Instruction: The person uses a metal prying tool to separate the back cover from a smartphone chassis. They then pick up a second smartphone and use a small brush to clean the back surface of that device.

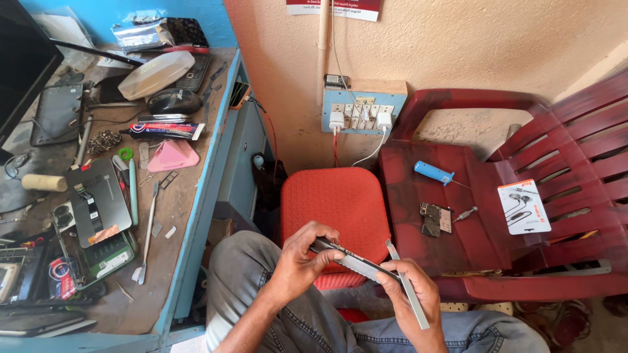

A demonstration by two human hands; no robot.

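Head view, looking down at the lap: both hands are clamped on a phone [350, 260] in the lower middle of the frame, right in front of the red stool [333, 202]. Its long axis slants from upper left down to lower right. Left hand [297, 258] pinches the upper-left end, right hand [412, 291] grips the lower-right end along with a thin grey strip [409, 287] that points down and right.

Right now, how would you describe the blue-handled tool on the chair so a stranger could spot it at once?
Start at the dark red plastic chair on the right. On its seat, toward the back, lies the blue-handled tool, pointing right. Its bright blue handle sets it apart from the small circuit board and the white earphone packet nearby.
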